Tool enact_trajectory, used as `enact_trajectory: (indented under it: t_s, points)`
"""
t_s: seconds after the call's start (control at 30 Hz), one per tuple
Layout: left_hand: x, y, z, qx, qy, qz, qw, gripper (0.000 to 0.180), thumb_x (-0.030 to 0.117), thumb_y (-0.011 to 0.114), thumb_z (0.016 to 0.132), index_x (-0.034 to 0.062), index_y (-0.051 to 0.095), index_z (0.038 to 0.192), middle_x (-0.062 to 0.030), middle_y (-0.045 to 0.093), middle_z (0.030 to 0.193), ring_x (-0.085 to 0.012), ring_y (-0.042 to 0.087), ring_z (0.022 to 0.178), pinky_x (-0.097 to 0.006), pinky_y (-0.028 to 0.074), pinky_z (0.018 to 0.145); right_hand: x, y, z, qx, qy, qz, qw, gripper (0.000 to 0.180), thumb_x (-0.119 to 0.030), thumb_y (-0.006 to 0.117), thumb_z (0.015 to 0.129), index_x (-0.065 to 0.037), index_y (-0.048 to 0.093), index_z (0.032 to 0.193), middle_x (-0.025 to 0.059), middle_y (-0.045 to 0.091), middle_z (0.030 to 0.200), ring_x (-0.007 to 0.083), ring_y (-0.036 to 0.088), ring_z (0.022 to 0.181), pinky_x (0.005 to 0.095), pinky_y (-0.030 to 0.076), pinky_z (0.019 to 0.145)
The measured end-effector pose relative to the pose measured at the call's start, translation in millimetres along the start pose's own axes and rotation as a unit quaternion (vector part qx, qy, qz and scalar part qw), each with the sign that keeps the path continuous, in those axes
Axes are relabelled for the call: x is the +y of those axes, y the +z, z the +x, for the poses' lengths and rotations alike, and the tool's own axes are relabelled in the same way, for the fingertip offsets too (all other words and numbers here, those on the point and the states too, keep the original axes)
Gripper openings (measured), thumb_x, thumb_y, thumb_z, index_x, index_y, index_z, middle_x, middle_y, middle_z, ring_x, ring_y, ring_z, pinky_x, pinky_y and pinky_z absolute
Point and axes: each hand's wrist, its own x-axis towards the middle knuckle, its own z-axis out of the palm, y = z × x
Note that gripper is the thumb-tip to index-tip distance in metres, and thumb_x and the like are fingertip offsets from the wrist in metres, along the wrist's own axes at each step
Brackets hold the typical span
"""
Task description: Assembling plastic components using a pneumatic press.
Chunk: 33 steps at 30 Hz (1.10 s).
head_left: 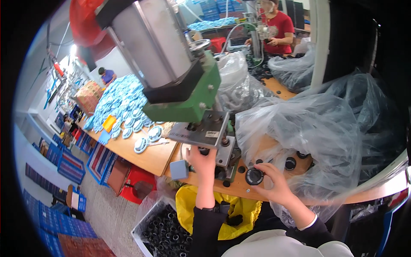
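Note:
My left hand reaches under the metal plate of a green and grey press. Its fingers close on a small black round part, mostly hidden by the hand and the plate. To the right, just above the wooden table's front edge, my right hand grips a black dial-like knob by its rim, with pale marks around its face. More black round parts, such as a knob, lie on the table beyond that hand.
Clear plastic bags cover the right of the table. Blue-and-white parts are heaped at left. Below stand a yellow bag, a white bin of black rings and a red stool. A co-worker works at the back.

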Motion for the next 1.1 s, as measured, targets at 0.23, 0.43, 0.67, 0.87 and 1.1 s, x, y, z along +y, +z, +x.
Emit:
enact_trajectory:
  t_s: [0.23,0.43,0.67,0.87,1.1]
  points:
    - [14,-10,-4,-0.014,-0.019,0.037,0.999,0.035,0.017,0.074,0.066,0.0012,0.059,0.095,-0.0140,0.063,0.086,-0.0355,0.056,0.085,-0.042,0.040,0.077,-6,68,49,0.017,-0.036,0.059,0.997,0.054,-0.014,0.073,0.069,0.000,0.053,0.117,0.0200,0.055,0.115,0.0347,0.054,0.106,0.0379,0.043,0.090]
    - [-4,-21,-9,-0.051,-0.091,-0.021,0.994,0.035,0.014,0.072,0.073,0.0001,0.058,0.102,-0.0114,0.062,0.090,-0.0212,0.058,0.087,-0.030,0.043,0.079,-2,81,65,0.079,-0.054,0.070,0.993,0.051,-0.011,0.073,0.070,0.001,0.054,0.116,0.0140,0.059,0.111,0.0223,0.059,0.096,0.0316,0.048,0.082]
    - [-91,-139,-111,0.202,-0.241,0.073,0.946,0.038,0.010,0.072,0.076,-0.0031,0.055,0.108,-0.0129,0.060,0.102,-0.0190,0.055,0.091,-0.031,0.045,0.085,-5,98,93,0.009,-0.052,0.069,0.996,0.048,-0.012,0.072,0.069,0.001,0.053,0.111,0.0202,0.057,0.108,0.0360,0.056,0.098,0.0401,0.046,0.082]
    - [-116,-213,-208,0.102,-0.408,0.481,0.769,0.074,0.034,0.077,0.065,-0.0039,0.048,0.122,-0.0214,0.047,0.127,-0.0385,0.037,0.122,-0.044,0.033,0.099,10,102,121,0.006,-0.026,0.039,0.999,0.032,-0.010,0.074,0.065,0.003,0.060,0.090,0.0213,0.063,0.082,0.0382,0.061,0.082,0.0424,0.049,0.073]
    - [-138,-154,-118,-0.008,-0.063,0.265,0.962,0.049,0.018,0.068,0.075,-0.0014,0.051,0.117,-0.0203,0.051,0.122,-0.0436,0.038,0.120,-0.048,0.030,0.102,-4,92,93,-0.035,-0.064,0.014,0.997,0.048,-0.017,0.073,0.071,0.004,0.054,0.110,0.0255,0.055,0.113,0.0385,0.055,0.103,0.0398,0.047,0.084]
